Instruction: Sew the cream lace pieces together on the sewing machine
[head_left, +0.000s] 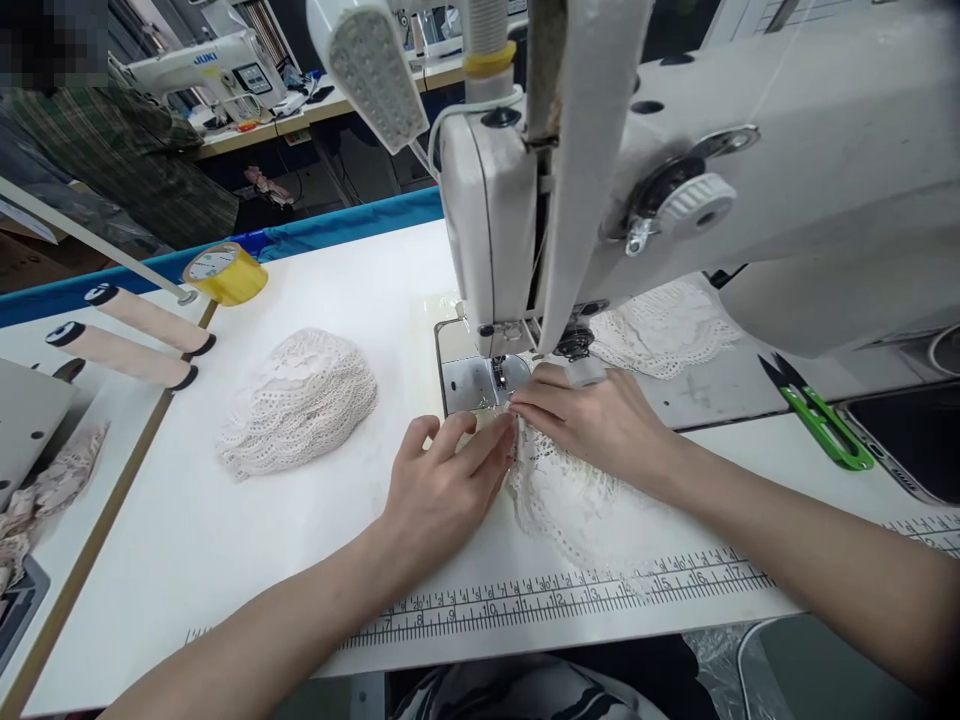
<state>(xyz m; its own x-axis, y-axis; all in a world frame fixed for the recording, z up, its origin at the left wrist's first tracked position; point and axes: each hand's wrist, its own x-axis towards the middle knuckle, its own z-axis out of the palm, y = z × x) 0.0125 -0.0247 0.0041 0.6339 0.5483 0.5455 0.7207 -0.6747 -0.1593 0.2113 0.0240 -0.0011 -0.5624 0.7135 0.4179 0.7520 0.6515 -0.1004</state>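
Note:
A white lace piece (577, 510) lies on the table in front of the sewing machine (487, 220), its scalloped border spreading toward the printed ruler. My left hand (450, 475) pinches the lace's edge between thumb and forefinger, just before the needle plate (469, 382). Close against it, my right hand (600, 415) grips the same edge with its fingertips, right beside the presser foot (499, 375). The exact bit of fabric between the fingertips is mostly hidden. More white lace (660, 325) lies under the machine arm, behind my right hand.
A bunched pile of lace (300, 405) sits left of the needle plate. Farther left are two thread cones (124, 355) and a yellow tape roll (225, 273). Green thread snips (821, 415) and a phone (911, 435) lie at the right. A person (112, 160) is at the back left.

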